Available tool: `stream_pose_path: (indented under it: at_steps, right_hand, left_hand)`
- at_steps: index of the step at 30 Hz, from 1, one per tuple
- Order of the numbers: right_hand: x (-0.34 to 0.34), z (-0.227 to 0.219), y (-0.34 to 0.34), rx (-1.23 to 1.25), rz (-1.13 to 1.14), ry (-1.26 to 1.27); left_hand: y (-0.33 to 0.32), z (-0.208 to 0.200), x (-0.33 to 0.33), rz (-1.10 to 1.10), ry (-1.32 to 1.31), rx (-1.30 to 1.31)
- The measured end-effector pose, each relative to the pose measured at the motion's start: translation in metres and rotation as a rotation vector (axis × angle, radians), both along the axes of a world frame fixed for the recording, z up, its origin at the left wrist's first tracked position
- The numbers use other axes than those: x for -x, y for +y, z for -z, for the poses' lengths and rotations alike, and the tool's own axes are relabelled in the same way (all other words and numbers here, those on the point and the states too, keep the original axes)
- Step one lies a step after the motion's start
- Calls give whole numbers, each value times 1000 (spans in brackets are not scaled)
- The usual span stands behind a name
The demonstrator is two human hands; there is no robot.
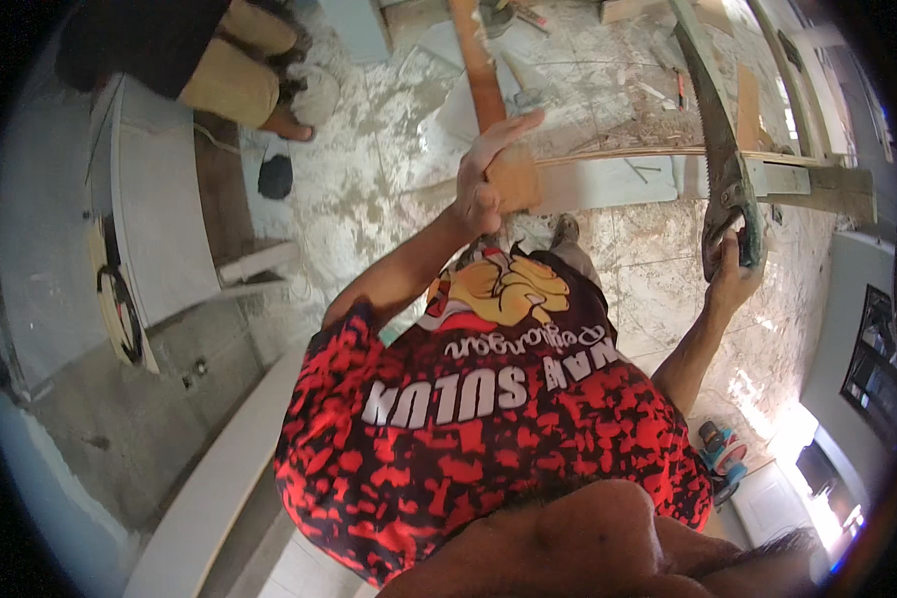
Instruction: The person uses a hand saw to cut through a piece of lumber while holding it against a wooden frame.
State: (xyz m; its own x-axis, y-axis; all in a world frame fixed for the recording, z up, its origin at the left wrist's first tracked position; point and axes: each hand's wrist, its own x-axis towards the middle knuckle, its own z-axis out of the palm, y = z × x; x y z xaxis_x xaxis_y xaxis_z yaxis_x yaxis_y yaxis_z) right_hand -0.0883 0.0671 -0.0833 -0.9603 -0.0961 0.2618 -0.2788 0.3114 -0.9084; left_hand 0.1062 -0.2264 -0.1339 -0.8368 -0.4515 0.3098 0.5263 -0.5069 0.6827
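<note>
Over the white board [608, 183], right hand [736, 279] grips the handsaw [722, 130], left hand [479, 181] open at the brown block [516, 183]; no finished cut visible, depth unclear.

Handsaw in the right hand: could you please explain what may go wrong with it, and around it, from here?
The handsaw is uncovered, its teeth facing the left hand's side; if the right hand slips, the blade might swing that way.

Thin nail-like pieces lie on the white board and could roll off if it is jolted.

Loose scraps on the floor might make a foot slip.
</note>
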Motion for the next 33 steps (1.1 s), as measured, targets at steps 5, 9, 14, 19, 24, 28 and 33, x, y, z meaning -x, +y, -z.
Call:
stream_pose_path:
  at_steps: [5,9,14,19,24,28,33]
  right_hand:
    - [-9,11,15,68,95,28]
    - [-13,12,12,42,92,-94]
    - [-35,-2,-7,178,112,-57]
    - [-42,3,12,137,144,34]
    - [-46,-8,47,107,254,156]
    - [-43,-26,63,241,327,140]
    - [1,-14,95,261,336,110]
  left_hand:
    - [-8,-16,6,-353,-17,678]
    - [-8,-8,11,-330,60,544]
    - [-8,-10,17,-360,78,563]
    - [-9,-4,16,-422,47,584]
    - [1,-3,13,-422,-28,468]
    - [6,-7,7,-434,-122,413]
    - [18,-11,9,-547,-199,248]
